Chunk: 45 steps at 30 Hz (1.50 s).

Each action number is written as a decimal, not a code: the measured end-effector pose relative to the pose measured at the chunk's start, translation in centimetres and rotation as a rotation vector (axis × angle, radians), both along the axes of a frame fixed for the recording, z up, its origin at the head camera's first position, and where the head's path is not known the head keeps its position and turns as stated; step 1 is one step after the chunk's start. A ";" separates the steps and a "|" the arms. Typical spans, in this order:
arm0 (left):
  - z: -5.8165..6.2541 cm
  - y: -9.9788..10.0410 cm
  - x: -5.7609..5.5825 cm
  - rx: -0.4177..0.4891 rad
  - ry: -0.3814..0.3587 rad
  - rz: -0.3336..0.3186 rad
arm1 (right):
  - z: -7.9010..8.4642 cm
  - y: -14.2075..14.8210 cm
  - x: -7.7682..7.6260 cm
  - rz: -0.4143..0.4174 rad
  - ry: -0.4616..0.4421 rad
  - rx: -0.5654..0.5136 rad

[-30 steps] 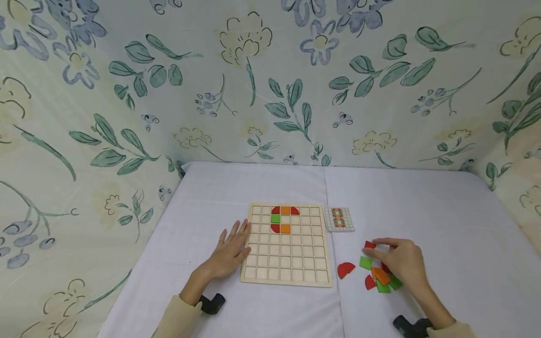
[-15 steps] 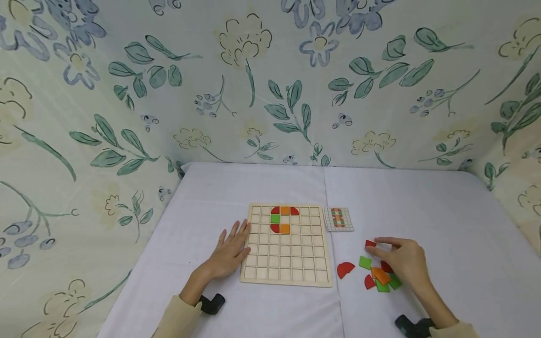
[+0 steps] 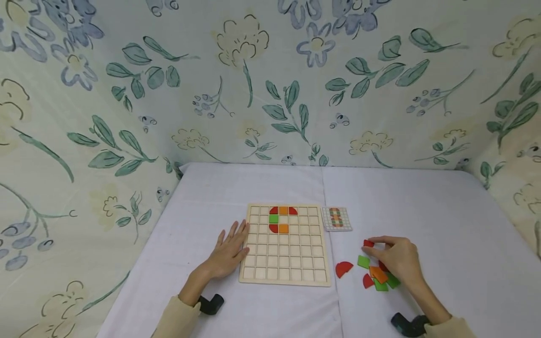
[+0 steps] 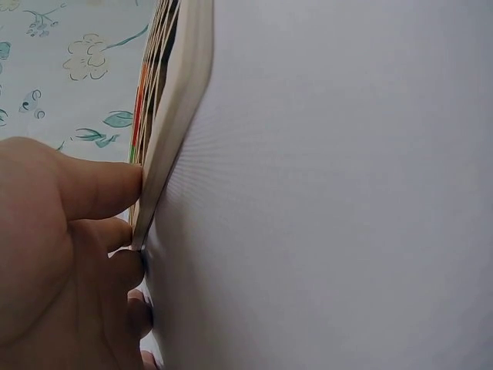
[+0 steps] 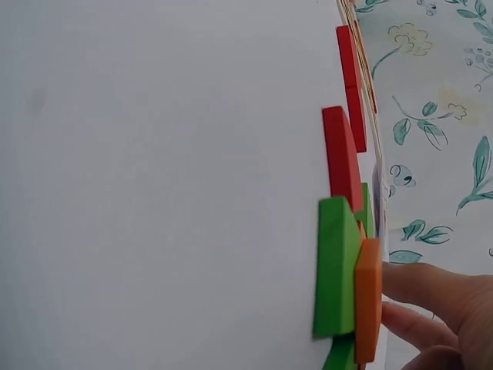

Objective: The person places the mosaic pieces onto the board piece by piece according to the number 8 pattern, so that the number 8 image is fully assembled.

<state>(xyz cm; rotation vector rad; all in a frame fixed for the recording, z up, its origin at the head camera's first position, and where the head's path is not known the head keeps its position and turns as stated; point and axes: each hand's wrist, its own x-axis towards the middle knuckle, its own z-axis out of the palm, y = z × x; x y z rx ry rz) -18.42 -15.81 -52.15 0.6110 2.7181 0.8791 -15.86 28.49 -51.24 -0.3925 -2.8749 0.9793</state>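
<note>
A square wooden grid board (image 3: 284, 284) lies on the white cloth. Its upper rows hold red quarter-circle pieces (image 3: 274, 228), orange square tiles (image 3: 283, 228) and a green square tile (image 3: 274, 218). My left hand (image 3: 228, 256) lies flat beside the board, fingers spread, thumb and fingertips at its left edge. To the right, my right hand (image 3: 401, 258) pinches a small red piece (image 3: 368, 243) between thumb and index finger; its full outline is partly hidden. Below that hand sits a loose pile with orange pieces (image 3: 377, 274), green tiles (image 3: 381, 286) and a dark red piece partly covered by the hand.
A small pattern card (image 3: 336, 219) with a printed coloured grid lies against the board's upper right side. Red pieces forming a half circle (image 3: 344, 269) lie between board and pile. A floral cloth (image 3: 253, 94) hangs behind the table (image 3: 465, 225).
The head view has shifted slightly. My right hand keeps its pinch on the red piece near the pile with only tiny movement, and my left hand stays at the board's edge.
</note>
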 end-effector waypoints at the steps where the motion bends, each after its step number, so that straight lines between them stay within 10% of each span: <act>1: -0.1 0.1 0.0 0.011 0.003 -0.003 | 0.0 0.2 0.1 0.010 -0.008 -0.007; 26: 0.3 0.3 0.0 -0.067 -0.065 0.007 | -1.0 1.9 -0.3 0.085 -0.014 -0.124; 35: -1.5 0.0 -0.1 0.003 0.020 0.015 | -1.0 2.7 -0.8 0.151 -0.026 -0.134; 45: 0.0 0.2 -0.1 -0.065 -0.055 0.014 | -1.3 2.8 -0.9 0.138 -0.016 -0.132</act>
